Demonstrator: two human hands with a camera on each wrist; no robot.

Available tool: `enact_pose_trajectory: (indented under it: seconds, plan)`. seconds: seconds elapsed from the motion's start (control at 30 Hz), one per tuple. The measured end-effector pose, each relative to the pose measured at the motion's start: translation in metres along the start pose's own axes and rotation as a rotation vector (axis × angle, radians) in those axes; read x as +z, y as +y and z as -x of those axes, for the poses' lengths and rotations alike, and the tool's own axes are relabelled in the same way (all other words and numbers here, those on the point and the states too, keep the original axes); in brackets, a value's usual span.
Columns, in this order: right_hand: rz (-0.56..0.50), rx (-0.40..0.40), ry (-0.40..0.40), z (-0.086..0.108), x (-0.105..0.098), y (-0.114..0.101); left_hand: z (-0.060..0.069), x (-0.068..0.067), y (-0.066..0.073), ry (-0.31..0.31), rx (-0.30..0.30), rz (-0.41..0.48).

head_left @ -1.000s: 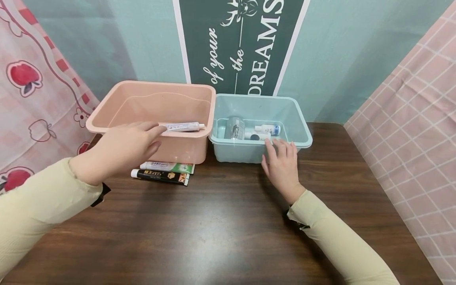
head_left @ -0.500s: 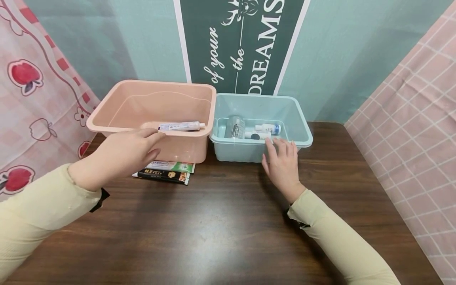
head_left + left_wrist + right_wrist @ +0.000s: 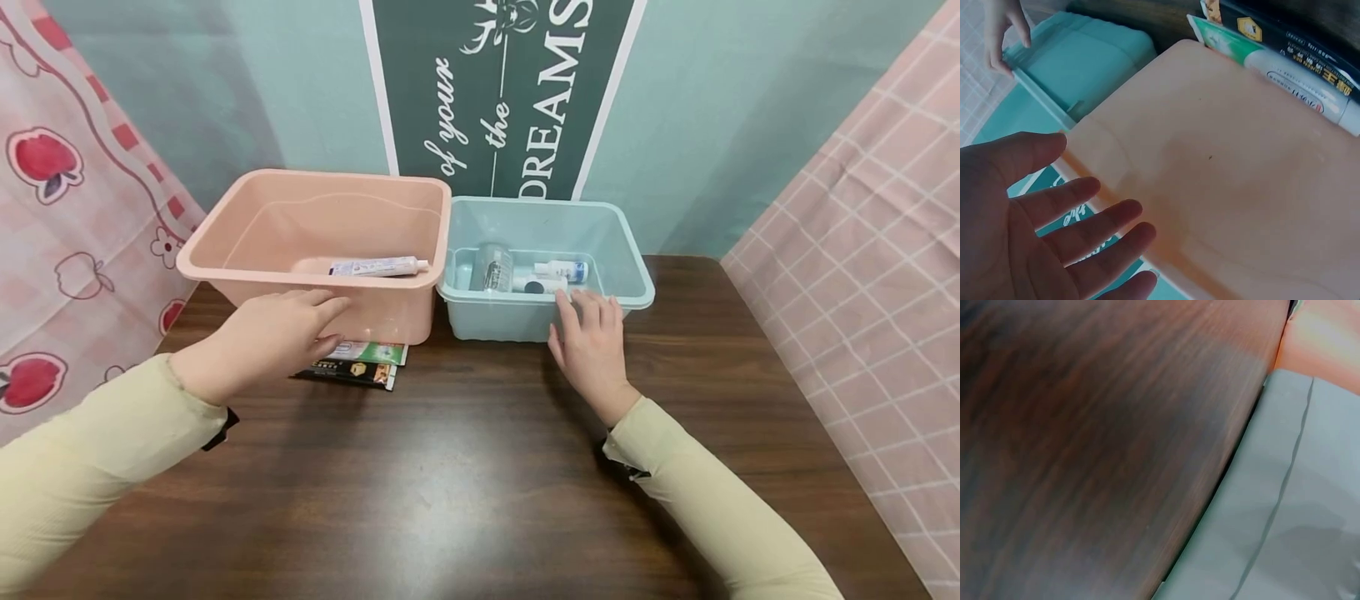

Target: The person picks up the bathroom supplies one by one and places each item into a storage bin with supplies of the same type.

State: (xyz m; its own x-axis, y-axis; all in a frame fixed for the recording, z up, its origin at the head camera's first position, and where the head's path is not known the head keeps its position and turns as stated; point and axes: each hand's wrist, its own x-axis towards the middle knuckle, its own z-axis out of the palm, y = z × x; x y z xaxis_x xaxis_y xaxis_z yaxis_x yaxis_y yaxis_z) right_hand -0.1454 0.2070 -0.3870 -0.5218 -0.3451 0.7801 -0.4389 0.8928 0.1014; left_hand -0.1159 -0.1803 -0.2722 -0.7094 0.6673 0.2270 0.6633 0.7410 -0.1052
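My left hand (image 3: 262, 337) is in front of the pink bin (image 3: 390, 312), fingers spread and holding nothing; the left wrist view shows its bare palm beside the bin's wall (image 3: 1222, 181). Inside that bin lies a white tube (image 3: 378, 267). Partly behind the left hand, a green-and-white tube (image 3: 382, 353) and a black tube (image 3: 367, 372) lie on the table. My right hand (image 3: 592, 354) has its fingertips at the front rim of the blue bin (image 3: 502, 321), which contains a clear bottle (image 3: 495, 268) and white bottles (image 3: 562, 270).
The two bins stand side by side on the dark wooden table (image 3: 450, 475). Behind them hangs a light blue cloth with a dark green printed panel (image 3: 480, 92). An apple-patterned cloth (image 3: 45, 250) is at the left, a pink grid cloth (image 3: 862, 275) at the right.
My left hand has moved down from the pink bin's rim and away from the white tube, which stays in the bin. My right hand has stayed at the blue rim.
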Motion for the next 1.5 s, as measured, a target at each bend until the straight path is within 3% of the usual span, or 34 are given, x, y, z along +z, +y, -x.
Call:
enact_pose_trajectory:
  seconds: [0.3,0.6,0.93,1.23,1.5]
  plan:
    - [0.006,0.007,-0.019,0.002,0.0,-0.001,0.005,0.019,0.0,-0.173,-0.038,0.034]
    - [0.004,0.005,-0.005,0.0,0.001,0.0,0.005,0.032,-0.004,-0.191,-0.052,0.037]
    - [-0.003,0.007,0.004,-0.001,0.001,-0.001,0.007,0.054,-0.011,-0.297,-0.126,0.088]
    - [0.005,0.006,-0.005,0.002,0.0,-0.001,0.008,0.08,-0.012,-0.415,-0.123,0.082]
    - [0.0,0.018,-0.033,0.0,-0.001,-0.001,0.01,0.094,-0.011,-0.412,-0.119,0.031]
